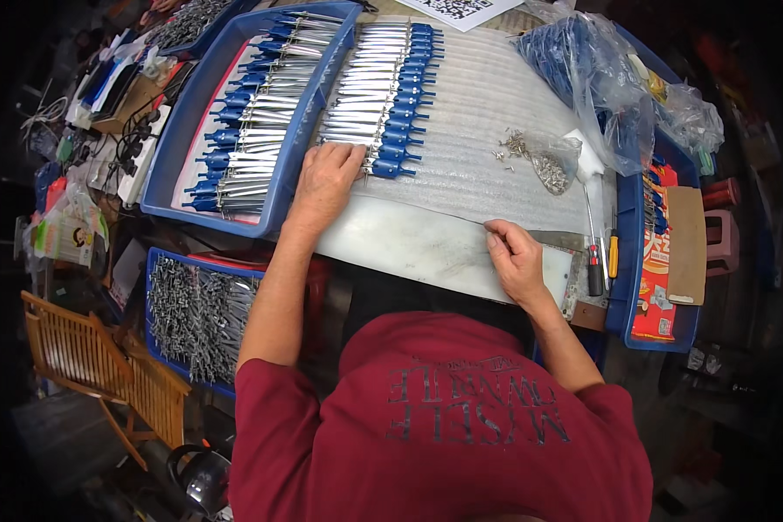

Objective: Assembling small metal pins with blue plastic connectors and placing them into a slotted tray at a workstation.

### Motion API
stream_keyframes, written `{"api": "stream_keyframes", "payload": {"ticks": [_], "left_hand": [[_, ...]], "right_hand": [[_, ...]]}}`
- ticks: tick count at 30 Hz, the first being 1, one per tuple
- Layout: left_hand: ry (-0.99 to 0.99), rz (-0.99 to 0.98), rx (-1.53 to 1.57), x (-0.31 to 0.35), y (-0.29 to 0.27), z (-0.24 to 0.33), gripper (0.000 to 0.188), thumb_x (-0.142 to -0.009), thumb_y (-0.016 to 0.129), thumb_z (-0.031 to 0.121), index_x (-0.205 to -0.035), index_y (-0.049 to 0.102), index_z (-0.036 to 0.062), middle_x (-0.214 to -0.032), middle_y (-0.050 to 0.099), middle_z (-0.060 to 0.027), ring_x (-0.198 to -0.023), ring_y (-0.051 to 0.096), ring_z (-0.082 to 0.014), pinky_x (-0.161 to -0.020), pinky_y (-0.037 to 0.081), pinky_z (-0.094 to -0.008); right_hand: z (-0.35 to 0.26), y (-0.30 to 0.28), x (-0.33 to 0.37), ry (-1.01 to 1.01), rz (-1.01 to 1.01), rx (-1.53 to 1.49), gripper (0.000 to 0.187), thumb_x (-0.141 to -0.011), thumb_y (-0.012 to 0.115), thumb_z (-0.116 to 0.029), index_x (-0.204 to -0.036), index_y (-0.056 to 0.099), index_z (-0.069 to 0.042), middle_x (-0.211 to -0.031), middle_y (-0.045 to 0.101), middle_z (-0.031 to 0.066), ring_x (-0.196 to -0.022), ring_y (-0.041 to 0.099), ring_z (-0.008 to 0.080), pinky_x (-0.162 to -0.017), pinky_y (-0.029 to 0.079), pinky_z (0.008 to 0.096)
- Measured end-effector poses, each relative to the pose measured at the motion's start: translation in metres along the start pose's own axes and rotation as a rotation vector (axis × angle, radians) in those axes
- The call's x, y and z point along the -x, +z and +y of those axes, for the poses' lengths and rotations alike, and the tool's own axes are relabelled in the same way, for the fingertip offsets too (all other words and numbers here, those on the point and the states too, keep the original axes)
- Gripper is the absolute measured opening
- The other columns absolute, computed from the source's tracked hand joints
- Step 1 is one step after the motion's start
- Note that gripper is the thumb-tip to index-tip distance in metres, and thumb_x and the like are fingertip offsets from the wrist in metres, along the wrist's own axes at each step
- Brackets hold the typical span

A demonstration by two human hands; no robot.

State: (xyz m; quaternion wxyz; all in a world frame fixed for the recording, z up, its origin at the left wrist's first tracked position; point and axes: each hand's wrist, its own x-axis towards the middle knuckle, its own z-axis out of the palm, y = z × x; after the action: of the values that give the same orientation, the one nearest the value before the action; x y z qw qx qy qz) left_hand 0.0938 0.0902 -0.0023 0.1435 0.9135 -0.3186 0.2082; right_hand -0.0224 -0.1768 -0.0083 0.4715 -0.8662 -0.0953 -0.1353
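Note:
A row of slim silver tools with blue barrel-shaped ends [402,113] lies side by side on a foam-covered table. My left hand [329,183] is at the near end of this row, its bent fingers close together over the silver part of the nearest blue-ended tool [391,167]. The palm side is hidden. To the right, my right hand [515,261] hovers at a white board [418,242] along the table's near edge. Its thumb and fingertips are pinched; anything between them is too small to make out.
A blue tray [296,165] of similar tools stands left of the row. Small metal parts spill from a clear bag [552,170]. Screwdrivers [613,252] lie at right, beside another blue bin [622,296]. Below left sits a crate of metal parts [200,313] near a wooden chair [87,339].

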Motion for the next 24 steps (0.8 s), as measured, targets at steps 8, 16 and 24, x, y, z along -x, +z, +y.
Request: {"api": "stream_keyframes", "payload": {"ticks": [8, 16, 24], "left_hand": [[-0.062, 0.257, -0.068, 0.022, -0.023, 0.019, 0.011, -0.068, 0.053, 0.008, -0.079, 0.052, 0.0065, -0.078, 0.051, -0.0052, -0.077, 0.049, -0.0215, -0.067, 0.037, -0.0338], [-0.331, 0.359, -0.044, 0.118, -0.08, 0.039, 0.008, -0.068, 0.059, 0.007, -0.072, 0.052, 0.0055, -0.073, 0.052, -0.008, -0.071, 0.05, -0.025, -0.062, 0.039, -0.034], [-0.896, 0.232, -0.384, 0.285, -0.144, -0.039, 0.009, -0.076, 0.052, 0.01, -0.079, 0.054, 0.0014, -0.075, 0.055, -0.0142, -0.073, 0.054, -0.0299, -0.066, 0.042, -0.0361]], "right_hand": [[0.0, 0.003, 0.001, 0.03, -0.057, -0.015, 0.016, -0.08, 0.054, -0.008, -0.093, 0.056, 0.002, -0.072, 0.054, 0.0031, -0.061, 0.046, 0.0082, -0.056, 0.039, 0.021], [0.015, 0.002, 0.007, 0.088, -0.011, -0.058, 0.017, -0.083, 0.05, -0.008, -0.096, 0.056, 0.002, -0.076, 0.052, -0.0022, -0.067, 0.044, 0.005, -0.061, 0.036, 0.0181], [0.023, 0.001, 0.009, 0.154, -0.057, -0.199, 0.018, -0.084, 0.05, -0.008, -0.099, 0.055, 0.002, -0.08, 0.05, -0.0031, -0.066, 0.04, 0.0021, -0.058, 0.033, 0.015]]}}
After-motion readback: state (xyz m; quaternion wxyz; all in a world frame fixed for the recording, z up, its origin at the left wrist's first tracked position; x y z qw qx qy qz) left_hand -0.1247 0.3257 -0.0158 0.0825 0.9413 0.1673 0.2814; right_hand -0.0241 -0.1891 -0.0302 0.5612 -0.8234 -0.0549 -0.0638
